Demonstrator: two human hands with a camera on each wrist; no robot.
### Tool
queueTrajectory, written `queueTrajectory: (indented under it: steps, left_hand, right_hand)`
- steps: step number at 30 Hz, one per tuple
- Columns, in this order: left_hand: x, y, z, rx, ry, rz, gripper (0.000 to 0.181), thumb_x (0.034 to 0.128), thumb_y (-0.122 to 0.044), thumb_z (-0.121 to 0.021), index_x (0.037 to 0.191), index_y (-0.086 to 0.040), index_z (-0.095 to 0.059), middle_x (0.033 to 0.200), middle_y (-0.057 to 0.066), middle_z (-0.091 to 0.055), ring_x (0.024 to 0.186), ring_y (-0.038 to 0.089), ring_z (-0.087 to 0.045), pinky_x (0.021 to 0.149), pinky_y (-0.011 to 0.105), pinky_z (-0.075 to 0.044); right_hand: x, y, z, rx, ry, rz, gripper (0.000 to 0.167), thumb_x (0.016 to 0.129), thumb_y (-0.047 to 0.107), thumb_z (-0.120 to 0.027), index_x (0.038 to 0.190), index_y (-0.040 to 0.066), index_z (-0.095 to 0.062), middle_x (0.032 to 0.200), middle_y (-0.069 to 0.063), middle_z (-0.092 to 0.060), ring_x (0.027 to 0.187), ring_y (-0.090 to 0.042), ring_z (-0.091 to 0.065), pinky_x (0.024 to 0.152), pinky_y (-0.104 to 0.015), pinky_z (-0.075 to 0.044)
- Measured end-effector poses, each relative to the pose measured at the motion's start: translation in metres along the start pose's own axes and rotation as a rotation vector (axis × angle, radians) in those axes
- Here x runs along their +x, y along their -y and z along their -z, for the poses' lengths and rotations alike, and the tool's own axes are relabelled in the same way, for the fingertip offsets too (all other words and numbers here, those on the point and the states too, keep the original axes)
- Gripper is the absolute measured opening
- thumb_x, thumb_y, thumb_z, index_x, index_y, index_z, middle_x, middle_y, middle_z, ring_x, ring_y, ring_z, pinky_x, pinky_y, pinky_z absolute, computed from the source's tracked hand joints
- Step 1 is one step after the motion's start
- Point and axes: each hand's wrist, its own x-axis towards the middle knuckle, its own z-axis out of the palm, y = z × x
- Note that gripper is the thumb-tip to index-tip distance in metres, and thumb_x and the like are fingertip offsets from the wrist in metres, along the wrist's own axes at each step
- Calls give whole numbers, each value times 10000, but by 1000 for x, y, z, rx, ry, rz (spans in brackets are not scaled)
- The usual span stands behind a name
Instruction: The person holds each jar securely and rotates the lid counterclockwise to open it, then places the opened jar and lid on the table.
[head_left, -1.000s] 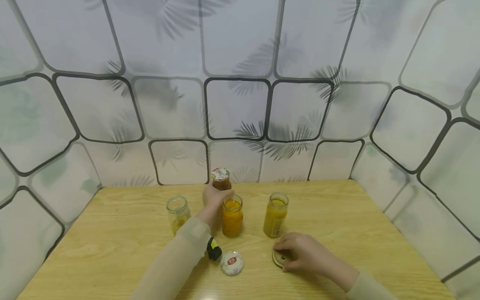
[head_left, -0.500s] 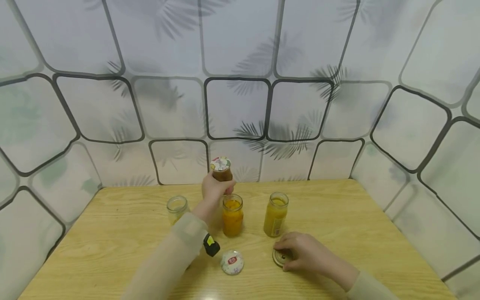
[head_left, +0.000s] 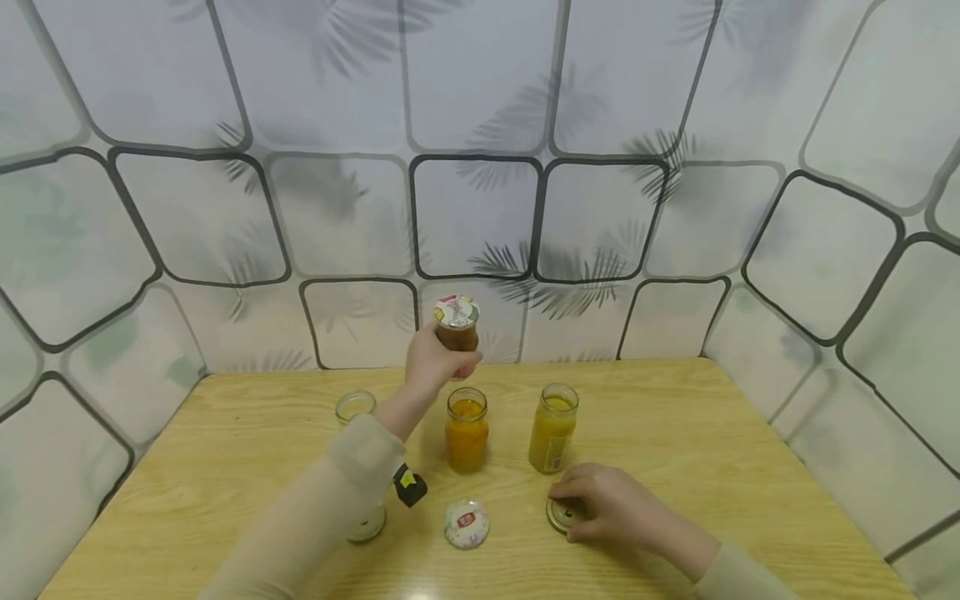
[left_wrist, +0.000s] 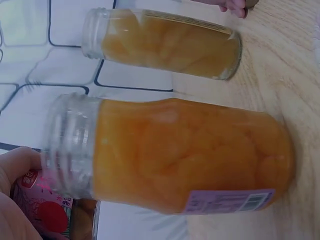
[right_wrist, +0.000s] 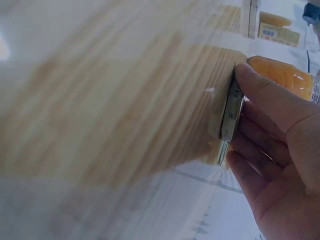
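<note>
My left hand (head_left: pixel 435 358) grips a lidded jar (head_left: pixel 456 333) with brownish contents and holds it up behind the open orange jar (head_left: pixel 467 437). In the left wrist view, the held jar's pink label (left_wrist: pixel 50 212) shows past the orange jar's glass neck. With thumb and fingers, my right hand (head_left: pixel 611 508) holds a metal lid (head_left: pixel 558 515) by its rim on the table. That lid (right_wrist: pixel 232 107) appears edge-on in the right wrist view. Just behind this hand stands an open jar with yellow contents (head_left: pixel 552 433). A white patterned lid (head_left: pixel 467 524) lies between my arms.
Another open glass jar (head_left: pixel 356 406) stands at the left, mostly hidden by my left arm. A further lid (head_left: pixel 369 525) lies partly under the left sleeve (head_left: pixel 315 500). The wooden table (head_left: pixel 675 417) ends against a patterned wall (head_left: pixel 480 208) at the back.
My left hand has raised the brownish jar off the table and moved it slightly right. The left forearm shifted left, uncovering part of a lid. My right hand has stayed put.
</note>
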Motion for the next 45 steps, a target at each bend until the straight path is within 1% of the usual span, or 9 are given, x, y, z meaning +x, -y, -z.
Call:
queueTrajectory:
  steps: [3, 7, 13, 18, 23, 29, 38, 40, 45]
  left_hand:
    - [-2, -10, 5, -17, 41, -6, 571, 799, -69, -879, 1308, 4, -631, 1247, 225, -720, 1094, 345, -676, 935, 450, -598]
    - [-5, -24, 11, -23, 93, -17, 585, 799, -66, -879, 1324, -14, -625, 1284, 214, -713, 1137, 350, -671, 989, 474, -584]
    - [-9, -45, 16, -25, 174, 10, 625, 800, -94, -905, 1352, -57, -614, 1333, 185, -698, 1208, 349, -662, 1060, 494, -562]
    - [-19, -60, 20, -38, 266, 32, 698, 809, -107, -914, 1415, -57, -572, 1404, 171, -665, 1301, 349, -635, 1134, 505, -532]
    - [-30, -70, 20, -37, 331, 34, 676, 813, -83, -904, 1407, -9, -589, 1387, 194, -678, 1292, 358, -646, 1141, 487, -532]
    - [-39, -72, 16, -33, 365, 21, 666, 790, -56, -917, 1376, 13, -610, 1342, 200, -700, 1257, 357, -660, 1121, 468, -547]
    - [-50, -66, 14, -51, 439, 12, 610, 790, -26, -906, 1338, 4, -642, 1293, 182, -729, 1204, 322, -683, 1110, 457, -552]
    - [-51, -66, 14, -60, 461, -3, 589, 794, -17, -898, 1328, 5, -651, 1288, 182, -732, 1197, 317, -684, 1112, 459, -549]
    - [-55, -66, 13, -67, 500, 2, 624, 796, -15, -895, 1363, -6, -634, 1328, 173, -718, 1235, 315, -670, 1139, 467, -531]
  right_hand:
    - [0, 1, 0, -4, -3, 17, 503, 817, 329, -922, 1237, 85, -787, 1198, -56, -783, 1085, -215, -730, 942, -388, -625]
    - [-1, 2, 0, -7, 5, 10, 506, 820, 330, -921, 1241, 85, -785, 1206, -59, -781, 1093, -221, -728, 950, -390, -624]
    - [-1, 1, 0, -13, -6, 12, 506, 819, 325, -923, 1241, 83, -786, 1204, -63, -781, 1088, -225, -729, 944, -397, -625]
    - [-1, 0, -1, -20, -11, 16, 506, 810, 321, -928, 1236, 87, -789, 1197, -64, -783, 1082, -223, -731, 943, -394, -626]
    - [-2, 2, -1, -10, 5, 1, 508, 814, 330, -926, 1242, 96, -786, 1206, -63, -781, 1091, -227, -730, 953, -399, -625]
    - [-2, 3, -2, -12, -3, 4, 505, 809, 312, -929, 1239, 89, -787, 1198, -61, -780, 1083, -217, -727, 948, -389, -623]
    - [-1, 2, -1, -7, 4, 3, 494, 818, 300, -922, 1244, 91, -785, 1204, -58, -779, 1087, -216, -727, 948, -390, -624]
    - [-1, 1, -2, -18, -9, 10, 492, 808, 292, -926, 1236, 93, -788, 1199, -56, -780, 1082, -216, -728, 948, -393, -625]
    - [-1, -1, -3, -31, -28, 23, 489, 803, 291, -930, 1231, 101, -790, 1197, -54, -780, 1081, -220, -730, 945, -400, -625]
